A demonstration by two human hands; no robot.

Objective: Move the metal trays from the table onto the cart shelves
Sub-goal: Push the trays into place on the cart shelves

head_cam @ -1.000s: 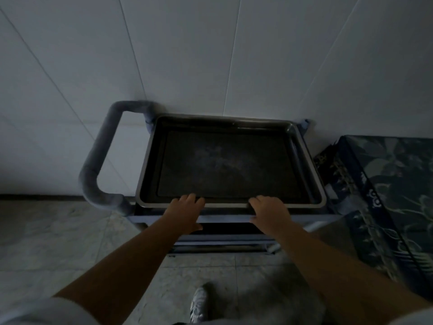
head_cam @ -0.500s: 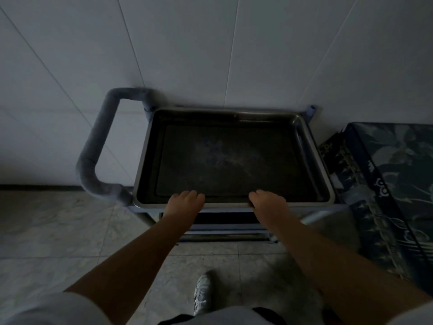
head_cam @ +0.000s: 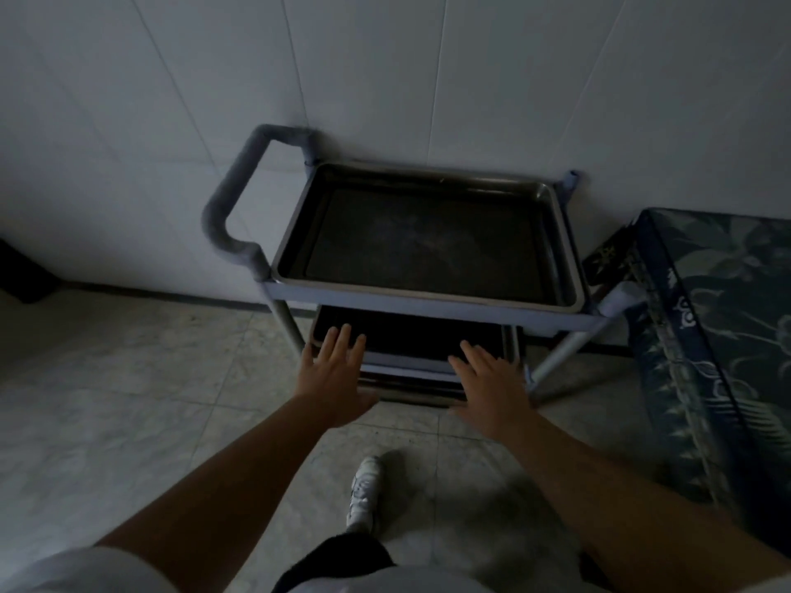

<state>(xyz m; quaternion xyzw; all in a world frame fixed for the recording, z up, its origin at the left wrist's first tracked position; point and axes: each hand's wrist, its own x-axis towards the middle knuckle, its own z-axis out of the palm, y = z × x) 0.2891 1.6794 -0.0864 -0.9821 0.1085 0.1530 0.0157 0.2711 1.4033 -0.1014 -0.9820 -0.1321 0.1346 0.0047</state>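
Dim room: white panelled wall (head_cam: 385,70) and pale tiled floor (head_cam: 107,400), with a patterned cloth-covered table (head_cam: 719,327) just beside the cart (head_cam: 428,303) on the right. The cart stands against the wall, padded handle (head_cam: 231,207) to the left, one metal tray (head_cam: 428,237) seated on its top shelf, a second dark tray (head_cam: 411,336) on the shelf below. Left hand (head_cam: 338,378) and right hand (head_cam: 492,387) hover in front of the lower shelves, fingers straight and spread, holding nothing; one white shoe (head_cam: 364,490) on the floor.
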